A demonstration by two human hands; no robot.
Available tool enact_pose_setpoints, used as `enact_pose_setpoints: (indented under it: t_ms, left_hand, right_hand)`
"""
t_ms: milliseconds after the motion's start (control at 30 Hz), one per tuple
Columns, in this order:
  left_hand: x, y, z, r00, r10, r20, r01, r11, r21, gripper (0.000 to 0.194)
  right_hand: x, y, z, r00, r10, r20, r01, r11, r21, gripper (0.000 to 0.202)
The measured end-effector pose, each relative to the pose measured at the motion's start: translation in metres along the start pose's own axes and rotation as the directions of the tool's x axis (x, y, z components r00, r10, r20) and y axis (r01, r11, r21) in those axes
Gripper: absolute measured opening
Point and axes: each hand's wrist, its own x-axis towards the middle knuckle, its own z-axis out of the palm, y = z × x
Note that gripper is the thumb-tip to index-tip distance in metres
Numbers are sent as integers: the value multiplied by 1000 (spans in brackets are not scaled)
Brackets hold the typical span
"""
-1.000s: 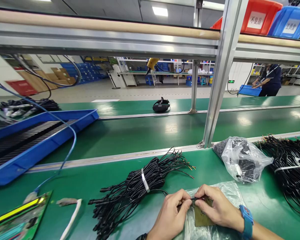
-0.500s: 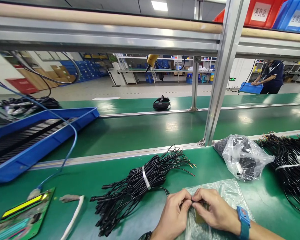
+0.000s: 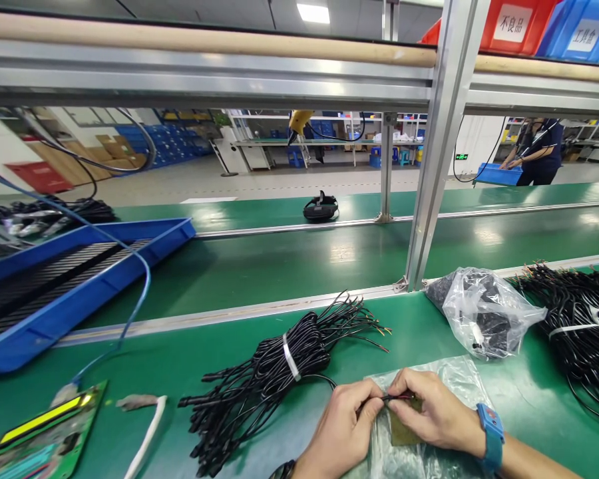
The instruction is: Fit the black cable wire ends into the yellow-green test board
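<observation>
Between my two hands runs a thin black cable (image 3: 390, 397) with a reddish wire end. My left hand (image 3: 347, 422) pinches it on one side, and my right hand (image 3: 424, 406), with a blue wrist strap, pinches it on the other. Under the hands lies a clear plastic bag (image 3: 454, 379) with a small brownish-green piece (image 3: 404, 431) on it. Left of my left hand rests a bundle of black cables (image 3: 274, 372) bound with a white tie; one cable leads from it toward my left hand.
A circuit board with a lit display (image 3: 44, 432) and a white cable (image 3: 147, 436) lie at left, near a blue tray (image 3: 170, 233). At right are a plastic bag of black parts (image 3: 484, 313) and more black cables (image 3: 579, 319). A metal post (image 3: 434, 146) stands ahead. A person works far back.
My right hand has moved slightly away from my left, and a short stretch of cable now shows between them. The view has shifted a little.
</observation>
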Motion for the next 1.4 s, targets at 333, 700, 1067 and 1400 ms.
enact_pose_setpoints:
  t_ms: [333, 700, 1067, 1400]
  left_hand:
    - [-3, -1, 7, 998, 1, -58, -5, 998, -58, 29]
    - [-7, -2, 10, 996, -85, 1, 85, 992, -88, 26]
    - [-7, -2, 11, 992, -127, 15, 128, 988, -82, 23]
    - [-4, 1, -2, 995, -86, 55, 85, 996, 22, 20]
  right_hand:
    - [0, 1, 5, 999, -36, 3, 36, 999, 16, 10]
    - [-7, 9, 18, 995, -93, 32, 94, 995, -24, 15]
    - [-7, 10, 22, 985, -172, 5, 171, 975, -141, 11]
    - [-3, 2, 4, 999, 6, 38, -5, 1000, -24, 6]
